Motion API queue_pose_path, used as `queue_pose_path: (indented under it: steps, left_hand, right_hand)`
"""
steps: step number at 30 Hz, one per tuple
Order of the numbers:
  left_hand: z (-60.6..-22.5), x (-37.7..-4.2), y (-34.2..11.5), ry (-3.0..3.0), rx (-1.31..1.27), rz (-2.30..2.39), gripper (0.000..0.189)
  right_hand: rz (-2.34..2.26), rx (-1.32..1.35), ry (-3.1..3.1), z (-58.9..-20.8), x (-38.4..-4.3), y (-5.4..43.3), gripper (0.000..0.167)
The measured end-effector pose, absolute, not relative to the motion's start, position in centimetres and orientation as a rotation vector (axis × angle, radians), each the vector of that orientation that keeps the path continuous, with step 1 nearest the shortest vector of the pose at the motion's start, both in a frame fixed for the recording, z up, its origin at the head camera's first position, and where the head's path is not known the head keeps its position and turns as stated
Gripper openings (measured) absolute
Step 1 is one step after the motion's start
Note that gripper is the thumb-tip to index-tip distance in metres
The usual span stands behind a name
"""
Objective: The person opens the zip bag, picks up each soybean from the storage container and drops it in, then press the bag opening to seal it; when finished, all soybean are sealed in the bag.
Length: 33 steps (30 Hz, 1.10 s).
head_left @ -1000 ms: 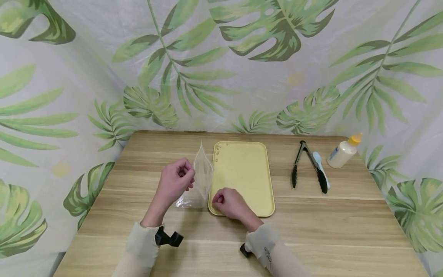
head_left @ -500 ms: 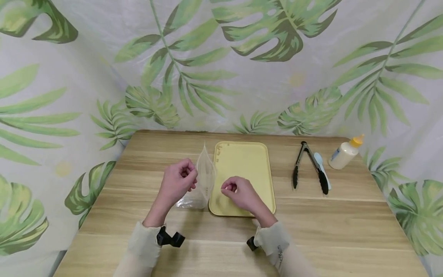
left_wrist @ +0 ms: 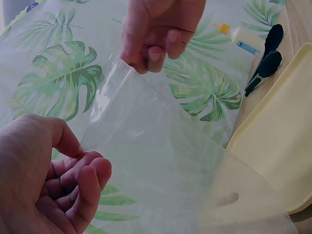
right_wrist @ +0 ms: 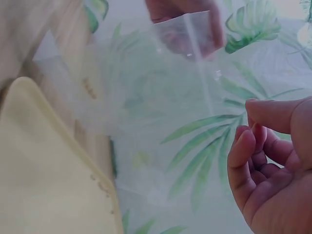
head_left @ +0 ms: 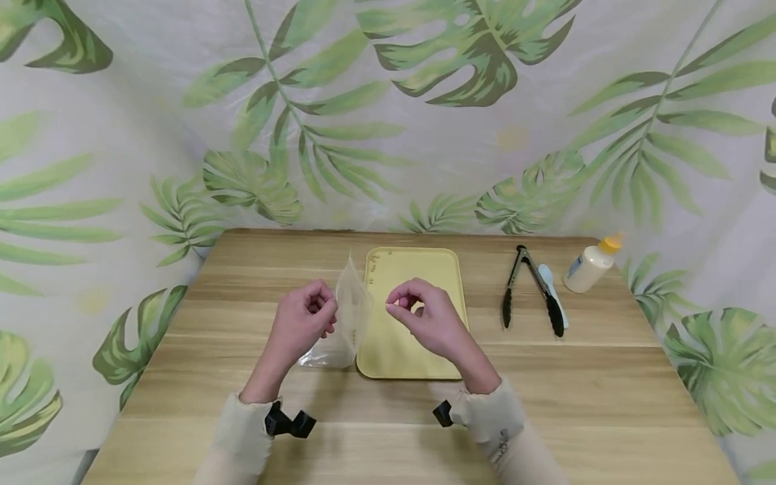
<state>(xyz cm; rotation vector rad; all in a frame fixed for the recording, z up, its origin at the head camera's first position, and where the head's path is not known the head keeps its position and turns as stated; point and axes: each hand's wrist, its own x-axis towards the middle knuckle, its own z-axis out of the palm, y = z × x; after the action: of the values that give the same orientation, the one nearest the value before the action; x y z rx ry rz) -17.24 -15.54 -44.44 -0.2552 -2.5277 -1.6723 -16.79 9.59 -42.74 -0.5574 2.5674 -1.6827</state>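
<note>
My left hand (head_left: 303,313) pinches the edge of a clear zip bag (head_left: 353,303), which stands upright with its mouth parted. Low inside the bag lie several small tan pieces (right_wrist: 89,88). Just right of the bag, my right hand (head_left: 427,316) is raised over the yellow tray (head_left: 406,357), thumb and fingertips together. A tiny tan piece seems to show between those fingertips in the right wrist view, mostly hidden. More tan pieces (head_left: 372,267) lie along the tray's far left edge.
Right of the tray lie black-handled tongs (head_left: 538,286) and a light blue spoon (head_left: 547,277). A white bottle with a yellow nozzle (head_left: 585,271) stands near the table's far right corner. A leaf-patterned curtain (head_left: 339,135) hangs behind the wooden table (head_left: 545,404).
My right hand has lifted from the tray's near left corner, moving up and away from me beside the bag. The left hand keeps its hold on the bag.
</note>
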Motion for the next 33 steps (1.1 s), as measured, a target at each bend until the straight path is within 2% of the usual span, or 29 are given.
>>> queue_pose_path:
  steps: [14,33]
  left_hand:
    - [-44.0,-16.7,-15.4,-2.493,-0.292,-1.682,0.013]
    - [-44.3,-16.7,-15.2,-2.496,-0.317,-1.685,0.015]
  right_hand:
    - [-1.767,-0.660,2.509,-40.8,-16.4,8.8,0.004]
    - [-1.647,-0.775,2.585,-42.1,-17.8,5.5,0.004]
